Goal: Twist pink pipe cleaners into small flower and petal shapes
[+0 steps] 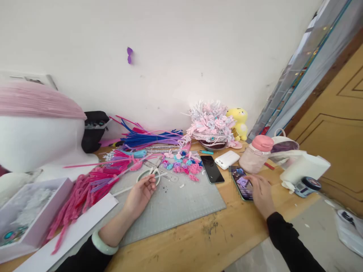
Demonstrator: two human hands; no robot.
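Two hands, two jobs in the head view. Your left hand was closed in a light pinch on a thin white strip, out over the grey mat. Its fingertips sat right at the scissors; couldn't tell if they touched. Your right hand gripped nothing: loosely spread, fingertips on the lit screen of a phone, which lay on the wooden table, right of the mat.

Step, my read: phone check, strip parked in the left. Any move on the strip called for your right hand off the glass, and a soft pinch so the strip didn't crease.

Materials: strip looked slim and bendy. Pink pipe cleaners were fuzzy, several crimped wavy; blue pipe cleaners ran straight in a bundle. Small knots were plush, curled into lumpy blooms. Headpiece was a dense, spiky pale-pink fluff. Mat was flat, scuffed; phone slick and slab-shaped; box straight-walled, pale lilac, lidless.
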